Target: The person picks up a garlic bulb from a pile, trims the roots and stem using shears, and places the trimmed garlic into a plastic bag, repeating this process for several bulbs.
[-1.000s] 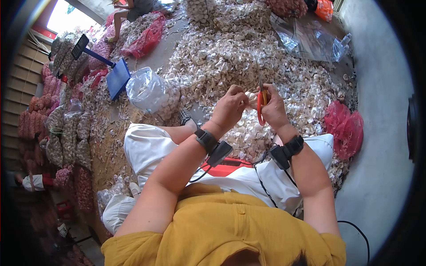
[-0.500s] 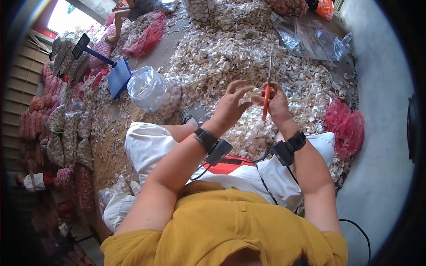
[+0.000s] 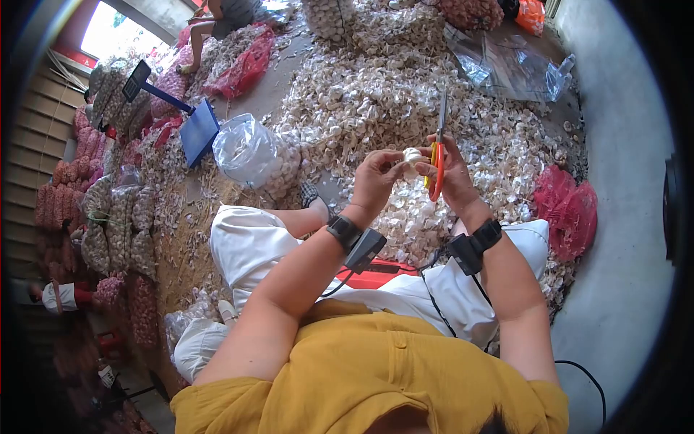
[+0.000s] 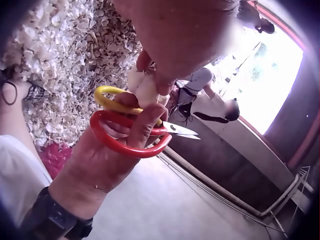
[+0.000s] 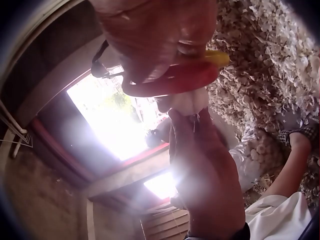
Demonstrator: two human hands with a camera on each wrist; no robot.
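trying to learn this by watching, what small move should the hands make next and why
I'd probably turn the white, rounded garlic bulb with the left hand: it pinches the bulb, while the right hand holds red-and-yellow-handled metal scissors, blades pointing away, so no cut seems lined up.

Can't read any text, brands or numbers here tbh, the display (image 3: 136, 80) on the blue scale (image 3: 198, 133) is too tiny.

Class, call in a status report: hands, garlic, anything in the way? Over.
Left hand pinching garlic bulb. Right hand holding scissors. Bulb between both hands, nothing visibly in the way.
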